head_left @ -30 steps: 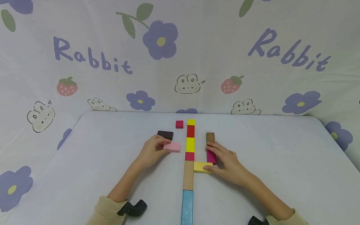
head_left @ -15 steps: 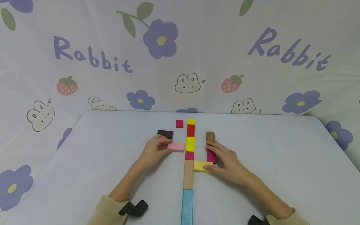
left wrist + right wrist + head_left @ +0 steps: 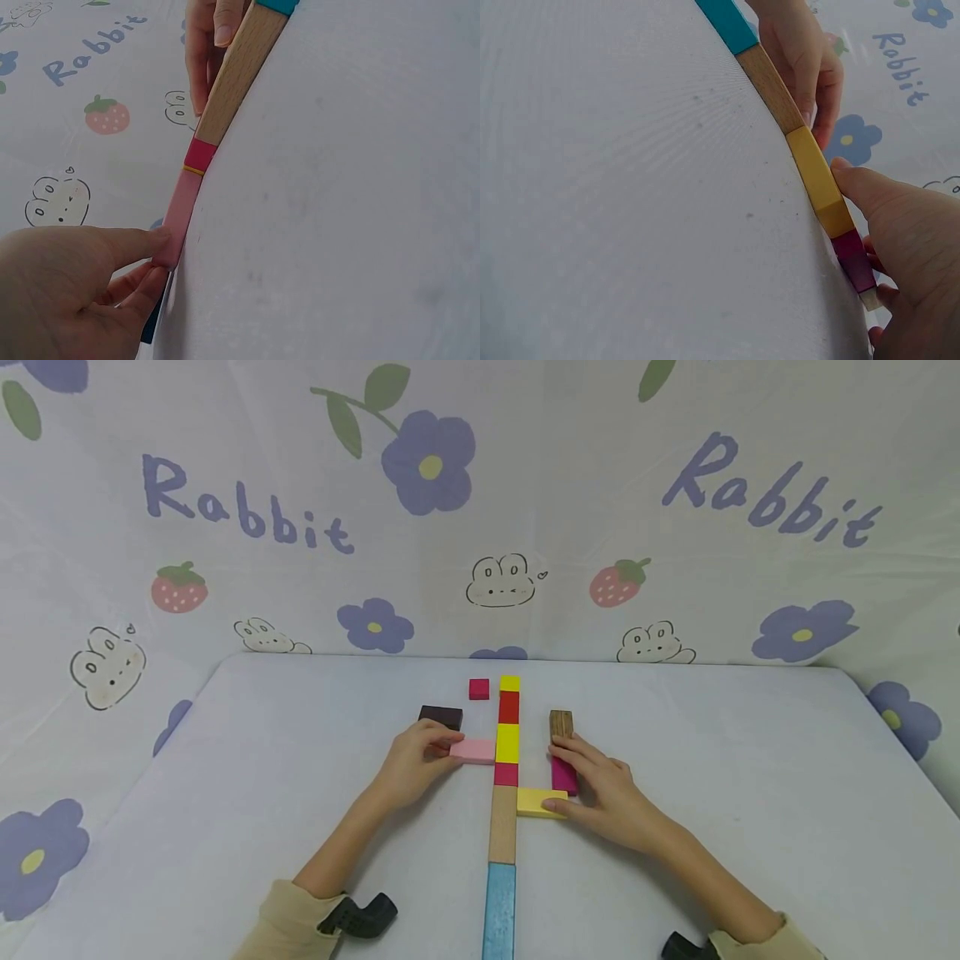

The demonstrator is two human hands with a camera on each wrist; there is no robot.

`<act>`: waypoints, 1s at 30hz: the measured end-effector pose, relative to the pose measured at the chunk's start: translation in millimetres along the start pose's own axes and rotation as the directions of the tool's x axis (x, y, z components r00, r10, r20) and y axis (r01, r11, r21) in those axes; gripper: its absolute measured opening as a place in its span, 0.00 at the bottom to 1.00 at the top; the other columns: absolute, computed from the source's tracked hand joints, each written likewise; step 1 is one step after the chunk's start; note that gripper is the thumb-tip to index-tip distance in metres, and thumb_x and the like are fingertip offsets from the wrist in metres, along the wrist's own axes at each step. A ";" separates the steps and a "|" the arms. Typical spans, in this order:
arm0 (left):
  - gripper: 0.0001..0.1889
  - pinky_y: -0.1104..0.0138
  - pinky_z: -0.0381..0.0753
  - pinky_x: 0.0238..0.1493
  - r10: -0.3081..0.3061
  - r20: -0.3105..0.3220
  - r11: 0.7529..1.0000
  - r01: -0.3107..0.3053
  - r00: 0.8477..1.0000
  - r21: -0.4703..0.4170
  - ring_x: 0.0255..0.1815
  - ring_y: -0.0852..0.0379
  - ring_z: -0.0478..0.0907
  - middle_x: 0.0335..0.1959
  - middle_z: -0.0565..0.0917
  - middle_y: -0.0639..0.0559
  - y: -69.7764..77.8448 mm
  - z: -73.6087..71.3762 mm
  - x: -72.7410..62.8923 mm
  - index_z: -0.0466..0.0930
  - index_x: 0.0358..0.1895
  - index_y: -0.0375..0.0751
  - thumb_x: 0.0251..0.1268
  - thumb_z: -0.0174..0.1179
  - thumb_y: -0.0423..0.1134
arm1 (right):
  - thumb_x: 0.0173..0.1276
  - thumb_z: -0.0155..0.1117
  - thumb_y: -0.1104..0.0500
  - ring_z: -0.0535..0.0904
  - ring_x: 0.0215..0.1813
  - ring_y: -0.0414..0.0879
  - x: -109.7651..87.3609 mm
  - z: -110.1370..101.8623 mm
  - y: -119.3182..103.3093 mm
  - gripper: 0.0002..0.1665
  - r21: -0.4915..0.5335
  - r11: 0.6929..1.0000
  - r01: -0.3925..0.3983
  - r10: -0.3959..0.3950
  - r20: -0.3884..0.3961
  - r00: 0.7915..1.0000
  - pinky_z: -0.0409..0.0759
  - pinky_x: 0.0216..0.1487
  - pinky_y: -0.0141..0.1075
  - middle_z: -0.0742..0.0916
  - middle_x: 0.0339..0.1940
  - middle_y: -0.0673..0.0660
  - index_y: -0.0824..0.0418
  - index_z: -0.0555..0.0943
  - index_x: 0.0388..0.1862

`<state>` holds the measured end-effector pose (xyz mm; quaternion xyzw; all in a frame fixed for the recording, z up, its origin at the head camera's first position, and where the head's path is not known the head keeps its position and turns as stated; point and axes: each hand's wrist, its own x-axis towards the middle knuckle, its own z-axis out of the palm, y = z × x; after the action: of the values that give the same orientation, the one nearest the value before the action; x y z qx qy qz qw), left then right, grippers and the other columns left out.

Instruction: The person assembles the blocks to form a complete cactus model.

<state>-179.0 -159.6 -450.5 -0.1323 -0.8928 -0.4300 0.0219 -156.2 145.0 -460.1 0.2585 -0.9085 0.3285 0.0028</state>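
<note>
In the head view my left hand (image 3: 411,762) pinches a pink block (image 3: 474,752) between thumb and fingers. The block's right end meets the side of a central row of blocks, at the yellow block (image 3: 507,743). My right hand (image 3: 603,793) rests on the other side, thumb on a pale yellow block (image 3: 534,802) that juts right from the tan wooden block (image 3: 503,824). Its other fingers lie loosely over the far end of a magenta block (image 3: 564,777), near a brown wood-grain block (image 3: 561,724). In the left wrist view, the thumb presses the pink block's (image 3: 180,214) end.
The row runs away from me: a blue block (image 3: 500,910) nearest, then tan, crimson (image 3: 506,774), yellow, red (image 3: 509,707) and a small yellow block (image 3: 510,683). A dark brown block (image 3: 441,717) and a crimson cube (image 3: 478,689) lie left of it on the white table (image 3: 712,735).
My left hand has slid the pink block rightward, from apart to up against the central row. The right hand and the other blocks have stayed in place.
</note>
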 end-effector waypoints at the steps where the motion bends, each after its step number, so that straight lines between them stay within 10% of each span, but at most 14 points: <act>1: 0.17 0.56 0.87 0.60 0.001 0.000 1.000 -0.001 1.000 0.002 0.50 0.47 0.83 0.53 0.83 0.41 0.1 0.0 -0.1 0.87 0.57 0.34 0.66 0.71 0.27 | 0.66 0.77 0.46 0.61 0.83 0.66 -0.2 0.3 0.3 0.43 0.001 1.000 0.000 0.000 0.000 1.000 0.64 0.69 0.72 0.74 0.79 0.63 0.60 0.75 0.76; 30: 0.16 0.52 0.84 0.65 -0.056 -0.025 0.998 0.056 0.998 -0.009 0.55 0.45 0.81 0.55 0.83 0.42 -1.4 -9.9 3.0 0.87 0.59 0.36 0.70 0.69 0.32 | 0.66 0.76 0.46 0.60 0.83 0.66 0.5 -0.3 1.4 0.44 0.005 1.000 0.000 0.000 0.007 1.000 0.64 0.69 0.73 0.73 0.80 0.63 0.61 0.74 0.76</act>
<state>-182.9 -167.4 -444.8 -0.1019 -0.8941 -0.4356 0.0207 -157.3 145.9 -460.6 0.2597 -0.9077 0.3298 -0.0008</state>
